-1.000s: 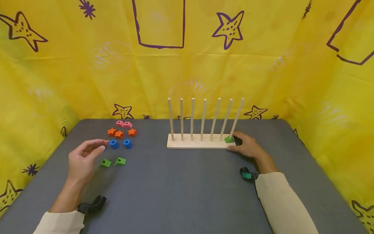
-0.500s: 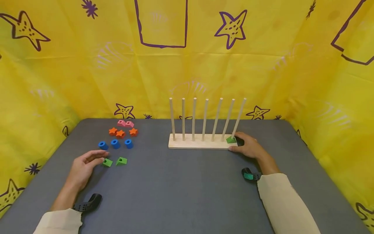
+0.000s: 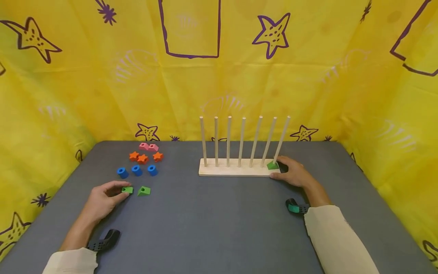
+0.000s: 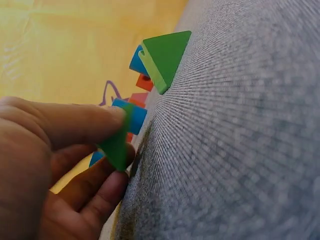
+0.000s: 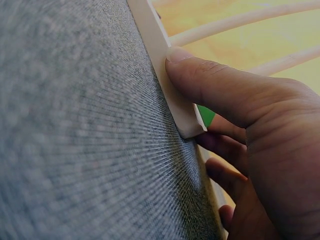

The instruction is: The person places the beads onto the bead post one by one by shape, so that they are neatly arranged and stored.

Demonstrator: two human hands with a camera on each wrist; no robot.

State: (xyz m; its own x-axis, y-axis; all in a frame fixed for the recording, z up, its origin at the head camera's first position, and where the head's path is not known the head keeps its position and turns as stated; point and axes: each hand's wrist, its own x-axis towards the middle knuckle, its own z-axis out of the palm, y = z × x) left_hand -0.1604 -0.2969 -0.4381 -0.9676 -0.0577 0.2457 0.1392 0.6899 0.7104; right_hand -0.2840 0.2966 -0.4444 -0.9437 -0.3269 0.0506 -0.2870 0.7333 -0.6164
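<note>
Between thumb and fingers my left hand [image 3: 104, 199] pinches a green triangular bead [image 4: 119, 142], low over the table at the left. A second green triangular bead [image 3: 144, 191] lies just to its right. My right hand [image 3: 294, 173] grips the right end of a wooden base [image 3: 232, 172], its thumb on the front edge as the right wrist view shows. Several upright pegs [image 3: 241, 142] rise from this base. On the rightmost peg, down at the base, sits another green triangular bead [image 3: 272, 165], partly hidden by the right hand in the right wrist view.
Behind the left hand stand blue cylinder beads [image 3: 137, 170], then orange star beads [image 3: 143, 159], then pink beads [image 3: 153, 147] farther back. A grey table [image 3: 205, 220] lies under everything. A yellow patterned cloth [image 3: 184, 83] hangs along the back and sides.
My left hand has come down from beside the blue cylinder beads to the nearer green triangular bead and now pinches it. The right hand stays on the base's end.
</note>
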